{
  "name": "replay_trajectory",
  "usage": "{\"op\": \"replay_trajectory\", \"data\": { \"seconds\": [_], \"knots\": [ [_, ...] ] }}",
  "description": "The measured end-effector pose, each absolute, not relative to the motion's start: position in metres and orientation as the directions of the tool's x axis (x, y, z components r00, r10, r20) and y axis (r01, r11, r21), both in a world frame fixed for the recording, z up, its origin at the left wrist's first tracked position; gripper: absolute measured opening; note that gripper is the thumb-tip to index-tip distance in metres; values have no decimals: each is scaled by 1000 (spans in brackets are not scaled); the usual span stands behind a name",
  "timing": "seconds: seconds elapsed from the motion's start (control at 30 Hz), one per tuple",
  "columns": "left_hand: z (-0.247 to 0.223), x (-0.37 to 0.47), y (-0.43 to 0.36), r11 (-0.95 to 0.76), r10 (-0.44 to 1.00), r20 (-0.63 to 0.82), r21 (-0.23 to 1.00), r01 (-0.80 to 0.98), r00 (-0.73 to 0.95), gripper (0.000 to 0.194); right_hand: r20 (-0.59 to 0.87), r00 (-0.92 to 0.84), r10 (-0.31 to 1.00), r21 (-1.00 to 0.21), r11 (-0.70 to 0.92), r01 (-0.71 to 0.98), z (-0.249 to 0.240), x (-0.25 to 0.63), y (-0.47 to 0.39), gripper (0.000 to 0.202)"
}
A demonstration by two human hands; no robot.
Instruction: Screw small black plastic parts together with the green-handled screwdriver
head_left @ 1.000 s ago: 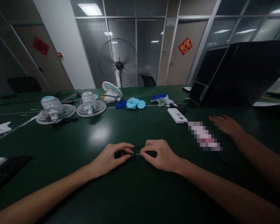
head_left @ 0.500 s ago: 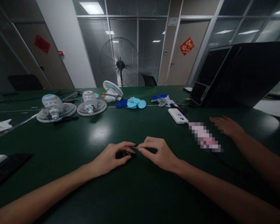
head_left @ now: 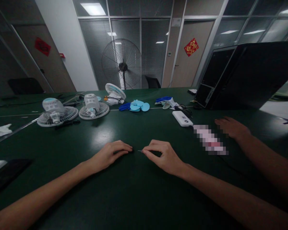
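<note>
My right hand (head_left: 162,156) pinches a thin, pin-like grey piece (head_left: 139,151) between thumb and index finger, its tip pointing left. What kind of piece it is, I cannot tell. Just left of it, my left hand (head_left: 112,152) rests low over the green table (head_left: 124,191), fingers and thumb drawn together. Something small and dark shows at those fingertips, too small to make out. A narrow gap separates the two hands.
Another person's hand (head_left: 232,127) lies on the table at right, near a blurred-out object (head_left: 210,139) and a white device (head_left: 182,118). Farther back are blue fan blades (head_left: 139,105), gloves (head_left: 166,101), partly dismantled fans (head_left: 92,107) and a black case (head_left: 244,76).
My left hand has drawn back slightly left and its spread fingers have come together. The right hand holds the thin piece in nearly the same place.
</note>
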State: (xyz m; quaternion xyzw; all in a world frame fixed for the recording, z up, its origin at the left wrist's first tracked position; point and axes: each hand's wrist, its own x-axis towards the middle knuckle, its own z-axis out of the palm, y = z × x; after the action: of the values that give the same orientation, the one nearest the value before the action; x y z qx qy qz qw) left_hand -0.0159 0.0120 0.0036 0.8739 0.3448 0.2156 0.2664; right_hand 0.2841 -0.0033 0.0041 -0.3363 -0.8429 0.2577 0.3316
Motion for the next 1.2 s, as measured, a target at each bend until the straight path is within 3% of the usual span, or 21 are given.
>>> {"op": "replay_trajectory", "data": {
  "seconds": [0.23,0.4,0.6,0.8,1.2],
  "knots": [
    [-5,-126,81,-367,925,264,442,818,272,48,362,-562,744,-681,623,385,2,288,-1,22],
    [-7,-189,95,-173,962,263,394,903,70,55,344,-572,744,-696,611,376,1,289,0,22],
    [-14,-200,101,-230,939,322,324,918,121,51,343,-575,743,-689,615,384,0,288,0,23],
    [-18,-197,101,-232,932,319,162,959,172,56,367,-569,736,-678,631,378,1,289,0,21],
    [1,-183,83,-196,959,225,97,976,171,56,351,-573,741,-682,622,385,1,288,0,21]
  ]
}}
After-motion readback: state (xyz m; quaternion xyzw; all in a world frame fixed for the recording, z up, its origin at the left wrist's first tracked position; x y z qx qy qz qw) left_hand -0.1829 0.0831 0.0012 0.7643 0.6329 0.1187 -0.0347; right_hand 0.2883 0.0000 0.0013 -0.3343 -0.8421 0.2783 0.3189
